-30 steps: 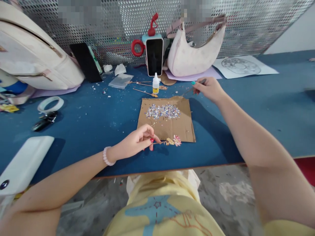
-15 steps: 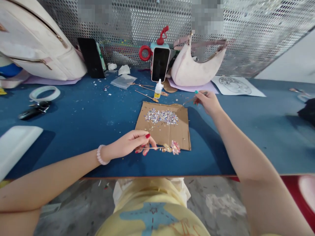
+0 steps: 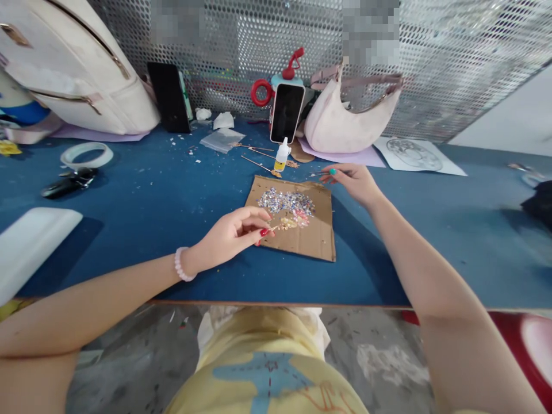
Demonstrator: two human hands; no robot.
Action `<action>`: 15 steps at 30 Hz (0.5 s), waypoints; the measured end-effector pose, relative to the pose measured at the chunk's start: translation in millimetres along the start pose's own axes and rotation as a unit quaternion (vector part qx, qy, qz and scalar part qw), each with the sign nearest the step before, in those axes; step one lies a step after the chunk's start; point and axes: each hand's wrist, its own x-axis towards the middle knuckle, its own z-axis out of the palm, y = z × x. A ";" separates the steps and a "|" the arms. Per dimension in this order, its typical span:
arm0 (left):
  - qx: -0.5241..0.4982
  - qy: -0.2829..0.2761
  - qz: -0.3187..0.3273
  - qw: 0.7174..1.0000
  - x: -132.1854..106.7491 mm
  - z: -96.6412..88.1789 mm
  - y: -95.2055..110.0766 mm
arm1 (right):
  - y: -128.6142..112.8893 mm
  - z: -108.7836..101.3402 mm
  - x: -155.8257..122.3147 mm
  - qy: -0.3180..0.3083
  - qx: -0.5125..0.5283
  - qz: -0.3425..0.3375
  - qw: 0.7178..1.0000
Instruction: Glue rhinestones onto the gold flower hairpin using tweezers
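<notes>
My left hand (image 3: 235, 234) pinches a thin gold hair stick (image 3: 286, 223) whose end bears gold pieces and a pink flower. The flower end is over a square of brown cardboard (image 3: 306, 244), close below a pile of small glittering rhinestones (image 3: 284, 201). My right hand (image 3: 354, 183) is closed on slim metal tweezers (image 3: 319, 173), their tips pointing left above the cardboard's far edge. Whether the tips hold anything is too small to tell. A small white glue bottle (image 3: 282, 156) with a yellow label stands upright just behind the cardboard.
More gold sticks (image 3: 259, 164) and a clear plastic bag (image 3: 222, 140) lie behind the cardboard. A phone (image 3: 287, 112) leans on a cup, beside a white handbag (image 3: 351, 121). On the left are a tape roll (image 3: 87, 155), a black-handled tool (image 3: 69, 183) and a backpack (image 3: 99, 75).
My left hand has raised the hair stick away from me, bringing its flower from the cardboard's near edge to beside the rhinestones. My right hand with the tweezers has shifted slightly left.
</notes>
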 end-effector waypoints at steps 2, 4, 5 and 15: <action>0.010 0.006 -0.007 1.000 1.2 -0.1 0.7 | -0.8 2.1 -1.4 -0.020 -0.016 0.002 1.000; 0.011 0.014 -0.019 1.000 2.0 0.2 2.1 | -0.7 3.9 -2.0 -0.036 -0.057 -0.005 0.998; 0.008 0.017 -0.023 1.000 2.1 0.3 2.6 | -0.1 4.5 -1.9 -0.046 -0.087 -0.016 0.995; -0.051 0.066 -0.061 0.995 6.1 -7.8 -8.3 | 9.4 4.2 1.9 -0.087 -0.201 -0.120 0.968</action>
